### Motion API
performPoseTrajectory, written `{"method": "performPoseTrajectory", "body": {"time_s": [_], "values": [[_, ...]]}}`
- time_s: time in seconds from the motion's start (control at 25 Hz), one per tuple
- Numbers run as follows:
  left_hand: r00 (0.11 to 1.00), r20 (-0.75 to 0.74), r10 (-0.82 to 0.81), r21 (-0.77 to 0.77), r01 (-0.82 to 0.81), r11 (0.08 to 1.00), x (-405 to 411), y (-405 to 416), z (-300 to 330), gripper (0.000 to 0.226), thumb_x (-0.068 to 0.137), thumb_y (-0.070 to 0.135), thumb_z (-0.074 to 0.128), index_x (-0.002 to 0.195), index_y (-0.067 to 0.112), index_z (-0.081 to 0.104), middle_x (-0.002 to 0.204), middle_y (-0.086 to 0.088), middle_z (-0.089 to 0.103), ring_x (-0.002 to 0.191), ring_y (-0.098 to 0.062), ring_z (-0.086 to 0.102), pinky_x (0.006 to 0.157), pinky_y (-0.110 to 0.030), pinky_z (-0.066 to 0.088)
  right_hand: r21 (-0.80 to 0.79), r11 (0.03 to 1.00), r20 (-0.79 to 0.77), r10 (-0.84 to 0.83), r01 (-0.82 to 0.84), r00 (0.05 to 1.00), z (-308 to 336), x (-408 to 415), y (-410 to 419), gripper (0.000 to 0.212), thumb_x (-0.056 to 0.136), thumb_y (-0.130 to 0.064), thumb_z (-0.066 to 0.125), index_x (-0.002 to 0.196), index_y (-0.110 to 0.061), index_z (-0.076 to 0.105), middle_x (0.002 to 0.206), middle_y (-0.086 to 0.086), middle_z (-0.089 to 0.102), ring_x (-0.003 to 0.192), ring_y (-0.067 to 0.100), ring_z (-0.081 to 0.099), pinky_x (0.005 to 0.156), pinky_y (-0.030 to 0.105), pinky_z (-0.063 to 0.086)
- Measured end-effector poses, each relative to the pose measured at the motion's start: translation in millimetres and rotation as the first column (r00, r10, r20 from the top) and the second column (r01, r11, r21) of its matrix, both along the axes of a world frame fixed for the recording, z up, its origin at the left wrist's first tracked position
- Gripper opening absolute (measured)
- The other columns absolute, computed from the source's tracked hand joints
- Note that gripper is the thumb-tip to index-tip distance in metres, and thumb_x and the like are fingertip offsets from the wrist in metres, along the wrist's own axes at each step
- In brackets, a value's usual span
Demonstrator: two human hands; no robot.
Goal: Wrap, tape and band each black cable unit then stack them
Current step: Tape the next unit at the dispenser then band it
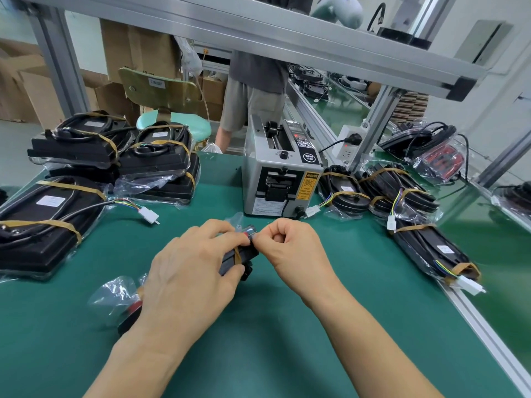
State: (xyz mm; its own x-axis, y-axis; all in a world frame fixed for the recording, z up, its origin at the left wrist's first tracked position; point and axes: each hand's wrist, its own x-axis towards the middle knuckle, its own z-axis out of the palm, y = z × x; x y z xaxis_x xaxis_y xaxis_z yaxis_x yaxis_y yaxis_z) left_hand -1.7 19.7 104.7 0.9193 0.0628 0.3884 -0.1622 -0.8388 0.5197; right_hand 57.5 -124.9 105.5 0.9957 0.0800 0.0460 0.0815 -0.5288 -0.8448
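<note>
A yellow sticker [308, 185] on the front of the grey tape machine [280, 170] is showing the word "CAUTION" at its top. The small words under it are too blurry to read. White labels on the black units are too small to read.

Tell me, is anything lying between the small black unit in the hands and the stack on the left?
Nothing visible blocks it. Both hands hold the black unit, and bare green mat lies between it and the stack.
</note>
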Motion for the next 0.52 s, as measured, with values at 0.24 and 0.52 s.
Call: {"method": "performPoseTrajectory", "body": {"time_s": [0.24,0.52], "values": [[0.999,-0.009,0.037,-0.047,-0.037,0.998,-0.3,1.2,-1.1,0.035,0.063,0.024,0.081,0.092,0.035,0.064,0.085,0.018,0.063,0.075,-0.016,0.056,0.062,-0.028,0.041,0.243,0.970,-0.025,0.007,0.000,1.000,-15.9,-4.8,0.8,0.020,0.085,-0.027,0.067,0.093,-0.028,0.049,0.070,-0.012,0.043,0.056,-0.003,0.040,0.054,0.012,0.036],[0.998,-0.027,0.054,-0.006,-0.055,0.998,-0.5,4.8,-4.0,0.042,0.060,0.030,0.077,0.091,0.040,0.050,0.073,0.025,0.049,0.068,-0.008,0.042,0.056,-0.009,0.026,0.302,0.951,-0.083,0.097,-0.068,0.992,-22.9,0.9,-1.5,0.040,0.067,-0.030,0.084,0.091,-0.030,0.053,0.080,-0.010,0.043,0.060,-0.001,0.039,0.064,0.017,0.039]]}}
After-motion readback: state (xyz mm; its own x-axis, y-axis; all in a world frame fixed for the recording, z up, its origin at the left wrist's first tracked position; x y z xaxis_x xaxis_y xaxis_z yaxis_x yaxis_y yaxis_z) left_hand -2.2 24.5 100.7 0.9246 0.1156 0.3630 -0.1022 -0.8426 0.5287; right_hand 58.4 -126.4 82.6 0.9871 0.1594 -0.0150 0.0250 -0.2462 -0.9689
